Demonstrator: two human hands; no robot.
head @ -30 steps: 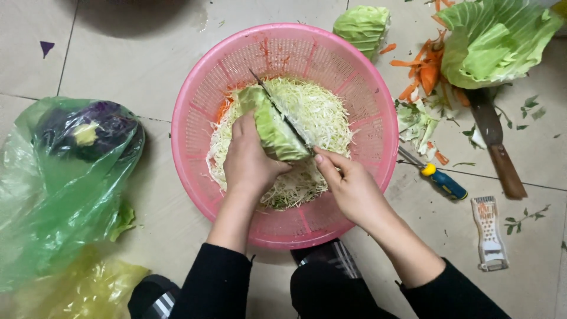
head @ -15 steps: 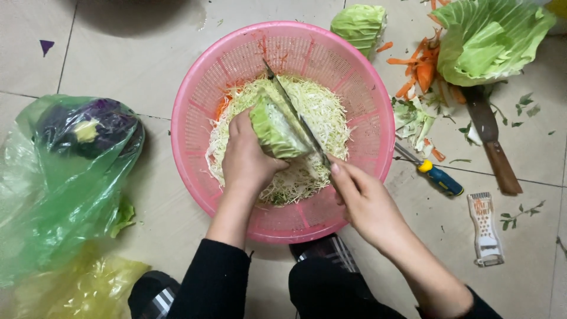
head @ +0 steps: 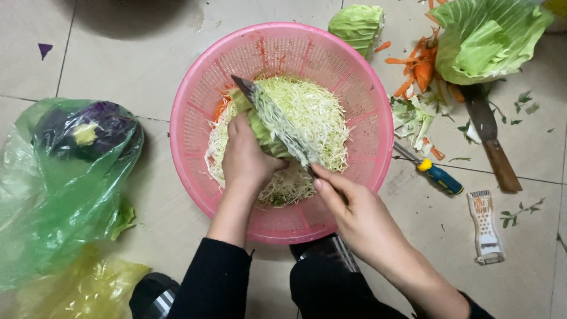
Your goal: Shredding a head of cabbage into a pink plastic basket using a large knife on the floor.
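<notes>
Much cabbage lies shredded in the pink basket; a cabbage wedge, gripped by the left hand, is left uncut, knife clasped by the right hand.

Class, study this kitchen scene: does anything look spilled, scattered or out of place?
Yes. Carrot peelings and cabbage scraps lie scattered on the bare floor tiles right of the pink basket. A wooden-handled knife, a peeler and a small grater also lie loose on the floor.
</notes>
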